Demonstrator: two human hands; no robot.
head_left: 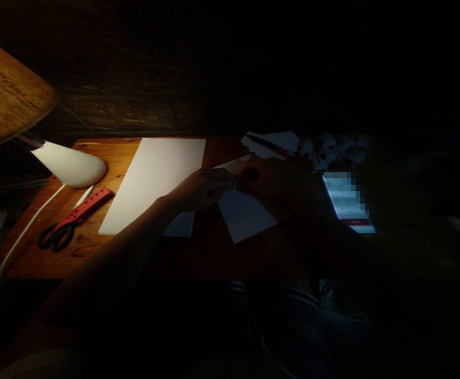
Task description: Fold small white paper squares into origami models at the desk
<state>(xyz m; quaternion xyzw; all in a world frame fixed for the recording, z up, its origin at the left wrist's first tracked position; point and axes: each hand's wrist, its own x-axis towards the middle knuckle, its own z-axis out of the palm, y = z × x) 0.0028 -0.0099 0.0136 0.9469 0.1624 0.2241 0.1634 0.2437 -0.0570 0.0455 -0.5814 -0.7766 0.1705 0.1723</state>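
The scene is very dark. My left hand [204, 188] reaches in from the lower left, its fingers curled and pressed onto a small white paper sheet [245, 213] at the table's middle. My right hand [277, 181] is a dim shape on the same sheet's upper right part, fingers closed on the paper's edge. Both hands meet near the sheet's top corner. What lies under the fingers is hidden in shadow.
A large white sheet [154, 181] lies left of the hands on the wooden table [107, 247]. Red-sheathed scissors [74, 218] and a white lamp [69, 164] with its cord stand at the left. A lit phone [348, 202] and crumpled papers [332, 150] lie right.
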